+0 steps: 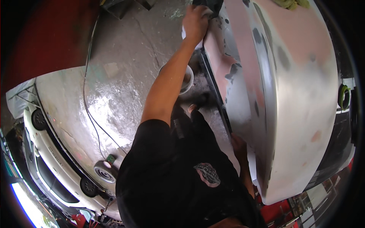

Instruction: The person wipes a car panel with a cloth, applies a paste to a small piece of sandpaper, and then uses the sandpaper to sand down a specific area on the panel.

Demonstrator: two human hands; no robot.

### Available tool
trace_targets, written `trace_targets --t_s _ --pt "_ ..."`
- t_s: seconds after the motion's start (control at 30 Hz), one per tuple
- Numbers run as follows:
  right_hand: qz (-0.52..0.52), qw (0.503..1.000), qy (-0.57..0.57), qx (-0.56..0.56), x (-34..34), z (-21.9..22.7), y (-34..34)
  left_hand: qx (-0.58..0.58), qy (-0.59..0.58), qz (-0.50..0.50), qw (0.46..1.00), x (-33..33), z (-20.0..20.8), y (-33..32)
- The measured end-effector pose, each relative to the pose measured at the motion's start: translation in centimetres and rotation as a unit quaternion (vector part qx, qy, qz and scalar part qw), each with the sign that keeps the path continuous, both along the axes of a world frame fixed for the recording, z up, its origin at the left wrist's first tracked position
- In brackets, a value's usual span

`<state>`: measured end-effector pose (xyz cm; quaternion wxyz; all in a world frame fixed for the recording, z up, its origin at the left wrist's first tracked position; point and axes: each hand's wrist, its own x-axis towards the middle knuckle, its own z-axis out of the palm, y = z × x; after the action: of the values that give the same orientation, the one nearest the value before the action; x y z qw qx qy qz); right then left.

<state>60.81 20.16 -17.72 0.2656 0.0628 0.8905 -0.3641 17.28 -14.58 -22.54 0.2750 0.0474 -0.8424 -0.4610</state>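
A car body panel (300,98) fills the right side, pale grey with pinkish and dark patches like filler and sanded primer. My left arm reaches far forward, and my left hand (195,23) is closed on a dark sheet-like piece (210,7) at the panel's far end. What that piece is made of cannot be made out. White material shows just under that hand. My right hand (238,146) rests low against the panel's near side, by a black strip (216,87) along its edge; its fingers are mostly hidden in shadow.
A white bucket (189,81) stands on the concrete floor below my left forearm. A loose wheel (105,171) lies at the left, near a dark cable (88,110). Beyond it is a white car (57,163). A greenish-yellow cloth (291,3) lies on top of the panel.
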Motion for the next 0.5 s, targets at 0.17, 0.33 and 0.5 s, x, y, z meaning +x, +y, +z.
trace_targets --t_s 0.17,0.33,0.5 --pt "0.011 1.000 0.024 -0.006 -1.2 -0.6 -0.1 -0.128 -0.017 -0.150 0.980 -0.3 0.3 0.2" --pt "0.000 1.000 0.009 -0.011 -2.0 -0.6 -0.8 -0.006 0.026 -0.089 0.996 1.0 -1.0 1.6" --pt "-0.017 1.000 -0.014 -0.005 -2.1 0.4 -1.3 0.018 -0.082 -0.021 0.996 4.3 -7.6 0.9"
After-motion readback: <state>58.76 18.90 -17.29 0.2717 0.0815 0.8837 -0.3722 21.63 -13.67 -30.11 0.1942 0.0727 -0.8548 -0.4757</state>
